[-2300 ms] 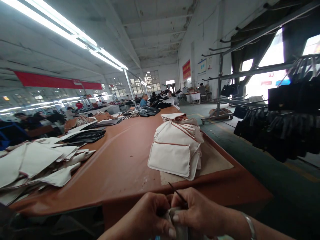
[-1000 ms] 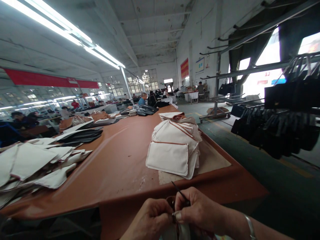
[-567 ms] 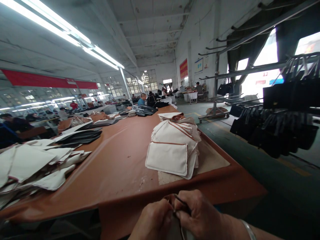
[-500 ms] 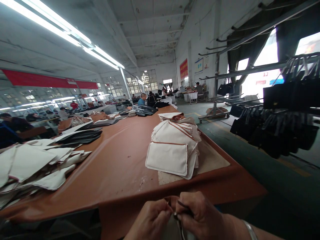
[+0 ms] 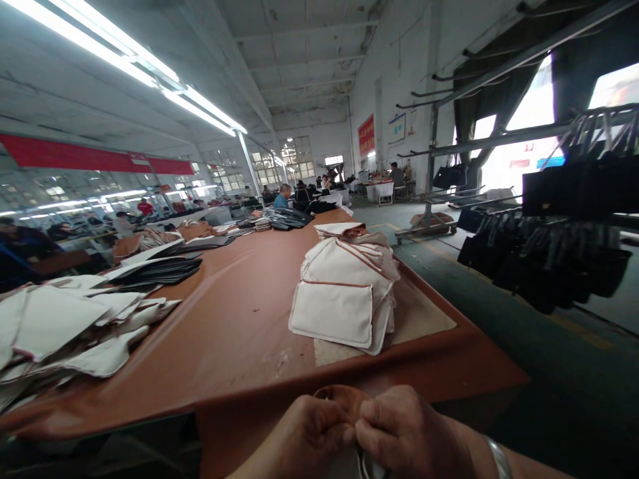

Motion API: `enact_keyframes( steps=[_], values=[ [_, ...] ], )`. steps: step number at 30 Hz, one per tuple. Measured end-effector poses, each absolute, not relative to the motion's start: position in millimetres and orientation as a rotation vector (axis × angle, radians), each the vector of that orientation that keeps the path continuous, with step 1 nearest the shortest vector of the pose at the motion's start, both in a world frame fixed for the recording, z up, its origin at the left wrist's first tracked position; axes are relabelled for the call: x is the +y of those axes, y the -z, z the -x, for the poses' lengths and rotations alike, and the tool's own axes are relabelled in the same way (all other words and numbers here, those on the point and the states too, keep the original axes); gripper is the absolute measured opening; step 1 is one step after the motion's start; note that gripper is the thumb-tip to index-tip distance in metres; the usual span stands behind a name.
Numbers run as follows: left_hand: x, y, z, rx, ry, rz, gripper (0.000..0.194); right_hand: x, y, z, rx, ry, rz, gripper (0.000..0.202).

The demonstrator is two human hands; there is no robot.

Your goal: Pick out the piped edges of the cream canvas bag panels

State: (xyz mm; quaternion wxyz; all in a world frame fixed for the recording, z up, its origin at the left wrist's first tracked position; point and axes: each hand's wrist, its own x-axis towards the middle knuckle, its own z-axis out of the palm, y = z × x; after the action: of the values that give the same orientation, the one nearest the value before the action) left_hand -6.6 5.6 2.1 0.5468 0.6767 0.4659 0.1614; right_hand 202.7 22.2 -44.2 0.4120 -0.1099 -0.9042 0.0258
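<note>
At the lower edge of the head view, my left hand point(image 5: 314, 429) and my right hand point(image 5: 399, 426) are close together, both closed. Their fingers pinch the edge of a white fabric pouch with brown trim point(image 5: 343, 398). A brown curved band of it shows above my fingertips, and its pale body hangs below, mostly hidden by my hands and cut off by the frame. Just beyond lies a stack of white pouches point(image 5: 332, 313) with brown edging, resting on the table covered in brown leather-like sheet point(image 5: 224, 332).
White sewn pieces point(image 5: 64, 319) are heaped at the table's left, beside black flat pieces point(image 5: 160, 273). To the right, a metal rack holds black bags point(image 5: 559, 266). Dark folded pieces point(image 5: 287, 218) lie at the far end. Other people sit further back.
My hands have drawn closer together on the edge, and more of the brown band shows above the fingers. A dark strip at my right fingers is now out of sight.
</note>
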Motion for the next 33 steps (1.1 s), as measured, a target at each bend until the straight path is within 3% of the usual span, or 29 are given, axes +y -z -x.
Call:
enact_keyframes(
  steps=[3,6,8,16,23,29,33],
  values=[
    [7.3,-3.4,6.3,1.073,-0.439,-1.88,0.031,23.1,38.1,-206.0,-2.156,-0.657,0.383,0.028],
    [9.8,-1.3,11.3,1.067,-0.496,-2.113,0.026,29.3,26.1,-212.8,-1.927,-1.436,0.623,0.046],
    [9.8,0.8,15.4,1.064,-0.525,-2.222,0.024,35.2,17.3,-216.6,-1.862,-1.67,0.701,0.049],
    [3.0,2.6,23.2,1.045,-0.597,-2.373,0.012,43.9,2.5,-211.3,-2.102,-1.64,0.644,0.012],
    [1.2,-0.7,25.9,0.905,-0.586,-1.967,0.031,37.1,9.2,-204.8,-2.02,-1.517,0.613,0.011],
    [3.4,5.7,32.5,0.888,-0.609,-1.97,0.038,48.3,5.5,-211.9,-1.899,-1.896,0.664,0.048],
    [2.4,11.1,34.2,0.998,-0.697,-2.128,0.024,45.5,-1.2,-204.2,-2.109,-1.631,0.621,0.021]
  ],
)
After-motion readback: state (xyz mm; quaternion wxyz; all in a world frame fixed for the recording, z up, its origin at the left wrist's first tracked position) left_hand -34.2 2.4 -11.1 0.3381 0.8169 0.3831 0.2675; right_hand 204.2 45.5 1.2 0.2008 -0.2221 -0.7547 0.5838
